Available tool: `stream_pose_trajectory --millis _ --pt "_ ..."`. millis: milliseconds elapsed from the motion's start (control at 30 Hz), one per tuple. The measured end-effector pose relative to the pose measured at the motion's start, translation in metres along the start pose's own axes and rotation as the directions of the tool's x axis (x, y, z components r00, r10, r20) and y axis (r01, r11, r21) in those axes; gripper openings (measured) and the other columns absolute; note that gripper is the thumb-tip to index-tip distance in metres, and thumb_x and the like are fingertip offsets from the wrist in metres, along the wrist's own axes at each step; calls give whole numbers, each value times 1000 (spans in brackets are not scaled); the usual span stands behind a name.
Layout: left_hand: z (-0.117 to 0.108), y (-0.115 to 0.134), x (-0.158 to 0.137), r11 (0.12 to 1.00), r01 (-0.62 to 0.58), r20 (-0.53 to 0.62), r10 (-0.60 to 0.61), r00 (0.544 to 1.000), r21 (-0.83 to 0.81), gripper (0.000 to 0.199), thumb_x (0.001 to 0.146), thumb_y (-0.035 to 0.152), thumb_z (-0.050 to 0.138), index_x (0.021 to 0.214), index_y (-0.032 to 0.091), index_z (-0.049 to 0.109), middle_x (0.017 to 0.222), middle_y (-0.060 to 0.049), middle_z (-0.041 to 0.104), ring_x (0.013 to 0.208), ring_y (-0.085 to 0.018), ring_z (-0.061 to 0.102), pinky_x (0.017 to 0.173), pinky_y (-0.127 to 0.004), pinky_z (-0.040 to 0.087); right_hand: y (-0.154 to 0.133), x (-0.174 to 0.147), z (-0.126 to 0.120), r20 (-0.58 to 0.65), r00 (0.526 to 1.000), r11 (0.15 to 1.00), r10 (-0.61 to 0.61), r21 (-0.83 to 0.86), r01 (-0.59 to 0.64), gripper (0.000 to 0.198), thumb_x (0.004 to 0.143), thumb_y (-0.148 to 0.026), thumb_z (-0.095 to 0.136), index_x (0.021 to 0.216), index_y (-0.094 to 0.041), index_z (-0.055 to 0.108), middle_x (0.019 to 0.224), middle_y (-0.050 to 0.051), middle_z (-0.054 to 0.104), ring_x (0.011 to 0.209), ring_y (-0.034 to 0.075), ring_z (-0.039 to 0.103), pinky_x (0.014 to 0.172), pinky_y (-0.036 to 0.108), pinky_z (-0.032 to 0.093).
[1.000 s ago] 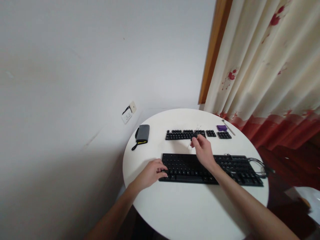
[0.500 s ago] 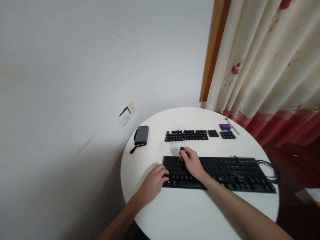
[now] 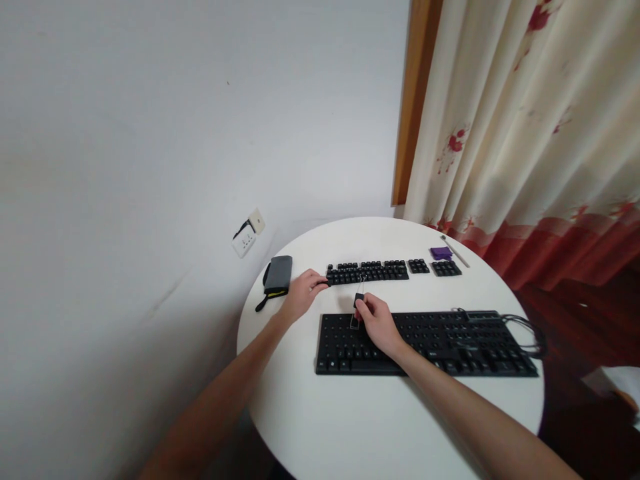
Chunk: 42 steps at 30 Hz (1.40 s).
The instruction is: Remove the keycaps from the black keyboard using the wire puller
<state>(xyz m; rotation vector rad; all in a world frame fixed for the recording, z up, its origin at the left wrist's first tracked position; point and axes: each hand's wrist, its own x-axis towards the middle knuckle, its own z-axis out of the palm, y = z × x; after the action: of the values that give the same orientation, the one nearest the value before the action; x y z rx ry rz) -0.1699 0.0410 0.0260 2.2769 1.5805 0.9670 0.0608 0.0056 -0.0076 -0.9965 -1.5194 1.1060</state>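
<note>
**White wall, round table: a keyboard near me, loose keycaps beyond**

A pale wall [image 3: 150, 167] stands behind the round white table [image 3: 345, 427], with a red-and-cream curtain [image 3: 500, 133] hanging to the right. In front of me lies the black keyboard [image 3: 460, 343], its cable [image 3: 533, 340] looped at the right end; keys line its near left edge, while the area above them looks bare.

My right hand [image 3: 380, 323] is over the keyboard's left part, thumb and fingers pinching the black handle of a wire keycap puller [image 3: 359, 300], wire loops sticking out at both ends. My left hand [image 3: 303, 293] reaches to the near left corner of the big block of loose keycaps [image 3: 370, 273]. Thumb and forefinger are around a small dark piece there; I can't tell whether they grip it.

Two smaller keycap groups [image 3: 419, 266] sit to the right, near a purple cloth [image 3: 441, 253] and a thin brush [image 3: 457, 253]. A grey pouch [image 3: 280, 272] rests just beyond my left hand.
</note>
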Motion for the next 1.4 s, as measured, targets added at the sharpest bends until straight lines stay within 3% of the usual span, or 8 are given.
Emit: stream_pose_trajectory --millis 233,433,700,1267,1400 --pt "30 -18 -5 992 -23 84 13 996 120 13 89 32 64 95 21 69 94 -4 68 95 -21 60 90 -34 47 3 0 1 13 1000 1000 2 0 -2 32 93 -40 50 67 -21 53 62 -1 57 61 17 53 62 29 41" --pt "30 -27 -9 988 -97 -21 101 995 124 13 88 33 66 91 23 73 93 -5 68 93 -20 58 87 -35 46 4 0 0 35 999 1000 9 -27 -8 31 94 -38 50 68 -21 53 63 -2 57 62 17 53 63 28 40" --pt "38 -35 -5 982 -88 -119 108 987 165 11 85 31 70 90 24 76 89 -4 64 88 -20 55 80 -34 47 4 0 0 40 999 1000 26 -19 -25 32 93 -39 50 67 -21 52 63 -1 57 62 17 53 62 28 40" --pt "37 -31 -3 977 -66 -129 94 987 202 9 83 29 72 90 24 75 91 -4 63 90 -21 55 81 -35 47 3 -1 -1 44 999 999 19 -38 -17 32 93 -40 50 67 -21 52 62 -1 57 62 17 53 62 28 40" --pt "37 -31 -4 980 -17 -162 50 986 198 19 78 29 77 95 22 71 90 -3 63 92 -21 56 83 -34 46 3 0 -1 49 999 999 19 -41 -17 33 93 -40 50 67 -21 52 62 -1 56 62 17 53 62 28 40"
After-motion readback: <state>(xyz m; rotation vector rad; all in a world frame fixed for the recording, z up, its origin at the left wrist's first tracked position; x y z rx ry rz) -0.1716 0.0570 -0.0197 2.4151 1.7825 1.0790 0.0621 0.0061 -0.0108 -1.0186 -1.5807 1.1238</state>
